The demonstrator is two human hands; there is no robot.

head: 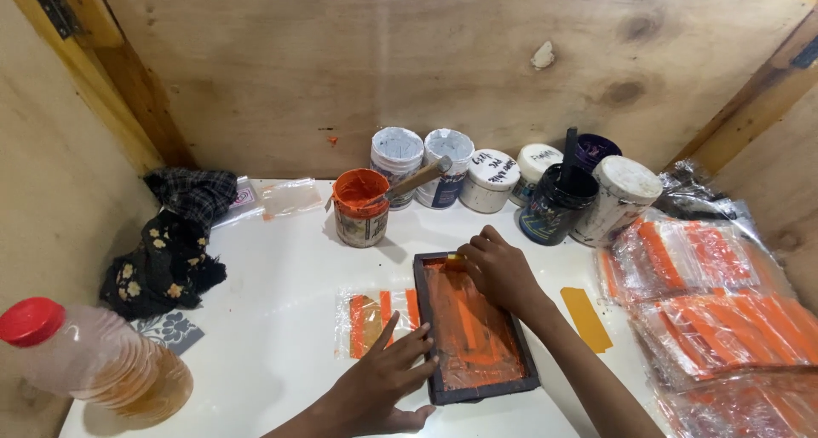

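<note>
The right hand (498, 267) is curled at the far end of a small dark-framed printing screen (474, 329), its fingers closed over a small yellowish tool (454, 257) that rests on the orange-smeared mesh; most of that tool is hidden under the fingers. The left hand (385, 380) lies flat and spread, grasping nothing, its fingertips pressing on the near-left edge of the frame.

The screen sits near the middle of a white table (281, 319), set at a slight angle. It lies over a clear plastic pouch with orange stripes (375, 319), which sticks out to its left. Plywood walls (383, 63) enclose the table at the far side and both ends.

At the right, piles of printed clear pouches (716, 310) with orange bands cover the table edge. At the near left a plastic bottle with a red cap (94, 361) lies on its side, holding some amber liquid. Beyond it, against the left wall, is a heap of dark cloth (175, 242), part checked, part flowered.

Along the far wall stands a row of ink tubs (503, 178), several white-lidded, one black with a dark stick in it. Nearer, just far-left of the screen, an open tub of orange ink (360, 206) holds a wooden-handled stirrer (417, 180) leaning to the right. A single orange strip (586, 319) lies on the table just right of the right forearm.
</note>
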